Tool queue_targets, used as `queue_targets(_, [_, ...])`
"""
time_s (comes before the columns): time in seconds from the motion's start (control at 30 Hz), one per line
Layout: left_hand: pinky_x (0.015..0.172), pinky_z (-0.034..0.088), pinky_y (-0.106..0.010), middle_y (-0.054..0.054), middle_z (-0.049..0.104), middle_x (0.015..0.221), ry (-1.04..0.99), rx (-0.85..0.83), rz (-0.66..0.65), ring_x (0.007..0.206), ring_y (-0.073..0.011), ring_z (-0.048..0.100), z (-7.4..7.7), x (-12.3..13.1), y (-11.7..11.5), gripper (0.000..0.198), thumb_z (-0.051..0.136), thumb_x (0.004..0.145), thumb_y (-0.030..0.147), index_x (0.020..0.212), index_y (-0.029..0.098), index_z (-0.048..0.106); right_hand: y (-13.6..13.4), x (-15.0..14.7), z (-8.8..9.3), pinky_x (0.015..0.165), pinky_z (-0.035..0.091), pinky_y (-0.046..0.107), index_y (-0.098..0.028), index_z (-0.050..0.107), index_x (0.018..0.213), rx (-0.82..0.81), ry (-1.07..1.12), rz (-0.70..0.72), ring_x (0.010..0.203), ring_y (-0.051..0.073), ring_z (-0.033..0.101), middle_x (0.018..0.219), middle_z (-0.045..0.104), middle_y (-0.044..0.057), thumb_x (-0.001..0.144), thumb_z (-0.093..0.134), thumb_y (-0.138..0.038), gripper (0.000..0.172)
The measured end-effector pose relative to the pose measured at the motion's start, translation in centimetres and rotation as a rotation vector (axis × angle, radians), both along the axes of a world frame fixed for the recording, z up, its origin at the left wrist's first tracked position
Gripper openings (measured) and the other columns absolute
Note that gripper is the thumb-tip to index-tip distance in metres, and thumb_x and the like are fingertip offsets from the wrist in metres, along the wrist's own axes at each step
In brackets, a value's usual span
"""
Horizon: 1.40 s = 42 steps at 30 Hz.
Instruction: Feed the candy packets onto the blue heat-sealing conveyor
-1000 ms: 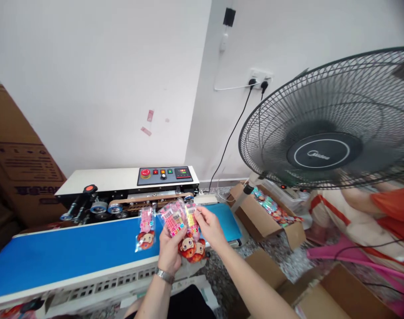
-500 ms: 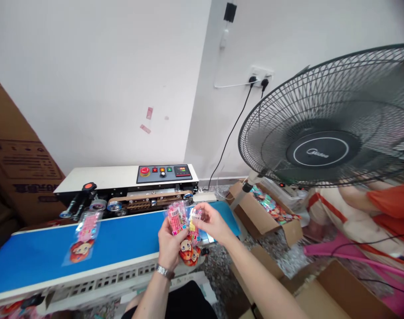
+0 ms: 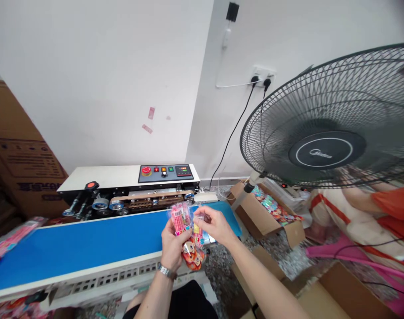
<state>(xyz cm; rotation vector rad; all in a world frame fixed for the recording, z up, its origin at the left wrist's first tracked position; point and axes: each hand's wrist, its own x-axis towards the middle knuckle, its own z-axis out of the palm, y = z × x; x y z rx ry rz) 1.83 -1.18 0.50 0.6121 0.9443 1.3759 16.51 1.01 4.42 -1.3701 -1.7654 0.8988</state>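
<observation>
My left hand (image 3: 173, 243) is closed around clear packets of pink sticks (image 3: 180, 216), each with a red-haired cartoon head printed at its lower end. My right hand (image 3: 218, 227) pinches the upper edge of another such packet (image 3: 198, 231), which lies against the ones in my left hand. How many packets are stacked there I cannot tell. Both hands are above the right part of a blue conveyor belt (image 3: 102, 241). Behind the belt stands a band sealing machine (image 3: 99, 177) with rollers and a lit control panel. A pink packet (image 3: 17, 235) lies at the belt's left end.
A large fan (image 3: 321, 150) stands at the right. Below it is an open carton (image 3: 251, 212) of colourful packets, with another open carton (image 3: 351, 288) nearer me. A seated person (image 3: 388, 204) is at the far right. Tall cartons (image 3: 25, 159) stand at the left.
The packet on the belt has travelled left from beside the rollers to the belt's left end. In my hands, the packets have drawn closer together, with the cartoon heads now overlapping more.
</observation>
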Motion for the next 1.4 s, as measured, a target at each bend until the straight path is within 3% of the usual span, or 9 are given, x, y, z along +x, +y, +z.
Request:
queue_targets(0.2, [0.063,0.051,-0.027,-0.003,0.069,0.083,-0.027,0.006,0.009,0.066,-0.0162,0.064,0.1,0.1,0.1,0.048,0.079,0.052,0.016,0.096,0.016,0.059,0.1,0.2,-0.5,0.055,0.041,0.023,-0.022,0.059,0.098,-0.048,0.096,-0.01,0.058,0.011,0.048,0.064,0.054,-0.004,0.074,0.061,-0.039,0.029])
queue_targets(0.37, [0.058,0.051,-0.027,0.0,0.068,0.076,-0.027,-0.026,0.081,0.059,-0.0144,0.062,-0.2,0.1,0.3,0.047,0.08,0.052,0.019,0.093,0.017,0.057,-0.7,-1.0,-2.8,0.063,0.047,0.026,-0.025,0.044,0.117,-0.124,0.43,-0.144,0.068,0.013,0.055,0.076,0.057,-0.003,0.07,0.066,-0.036,0.053])
queue_targets(0.47, [0.062,0.051,-0.026,-0.001,0.069,0.08,-0.027,-0.036,0.145,0.065,-0.0145,0.063,-0.3,0.0,0.4,0.048,0.08,0.051,0.019,0.093,0.017,0.058,-1.4,-1.9,-4.2,0.07,0.047,0.028,-0.02,0.054,0.092,-0.111,0.428,-0.211,0.076,0.015,0.056,0.081,0.06,0.001,0.074,0.062,-0.04,0.028])
queue_targets(0.6, [0.066,0.052,-0.028,-0.003,0.07,0.083,-0.037,-0.081,0.194,0.068,-0.0157,0.065,-0.5,-0.3,0.6,0.049,0.081,0.051,0.022,0.094,0.017,0.059,0.1,-0.7,-5.3,0.067,0.048,0.028,-0.02,0.053,0.088,-0.055,0.49,-0.348,0.073,0.016,0.058,0.082,0.063,0.002,0.077,0.054,-0.047,0.029])
queue_targets(0.77, [0.063,0.052,-0.028,-0.002,0.071,0.079,-0.089,-0.121,0.135,0.064,-0.0156,0.065,-1.0,-1.0,0.9,0.048,0.082,0.05,0.023,0.092,0.017,0.06,4.2,2.7,-6.4,0.057,0.044,0.027,-0.02,0.055,0.096,-0.075,0.007,-0.519,0.06,0.016,0.056,0.063,0.06,-0.002,0.076,0.051,-0.041,0.029])
queue_targets(0.93, [0.061,0.052,-0.028,-0.003,0.071,0.078,-0.133,-0.111,0.09,0.062,-0.0154,0.064,-0.9,-1.1,0.7,0.045,0.083,0.049,0.022,0.088,0.015,0.061,6.1,1.8,-6.6,0.064,0.043,0.03,-0.018,0.057,0.102,-0.09,-0.176,-0.447,0.063,0.019,0.058,0.061,0.06,0.0,0.073,0.055,-0.033,0.032])
queue_targets(1.1, [0.069,0.053,-0.031,-0.007,0.071,0.089,-0.148,-0.052,0.037,0.07,-0.0172,0.066,-0.2,-1.0,0.5,0.051,0.08,0.055,0.019,0.1,0.016,0.058,4.5,-0.7,-4.6,0.069,0.047,0.03,-0.021,0.052,0.109,-0.029,0.048,-0.304,0.085,0.02,0.06,0.101,0.062,0.008,0.079,0.05,-0.042,0.037])
queue_targets(1.23, [0.07,0.053,-0.031,-0.008,0.07,0.091,-0.131,-0.021,0.012,0.071,-0.0174,0.066,-0.1,-0.8,0.4,0.052,0.079,0.056,0.018,0.103,0.015,0.057,2.5,-1.6,-2.7,0.059,0.045,0.025,-0.021,0.056,0.092,-0.086,0.272,-0.08,0.07,0.015,0.058,0.077,0.06,0.0,0.078,0.053,-0.045,0.028])
queue_targets(1.4, [0.078,0.052,-0.034,-0.008,0.069,0.097,-0.097,-0.01,0.04,0.081,-0.0192,0.066,-0.5,-0.5,0.4,0.049,0.078,0.058,0.019,0.103,0.016,0.057,1.2,-1.6,-2.5,0.066,0.046,0.027,-0.02,0.058,0.092,0.021,0.12,-0.137,0.071,0.015,0.058,0.078,0.063,0.001,0.085,0.046,-0.04,0.024])
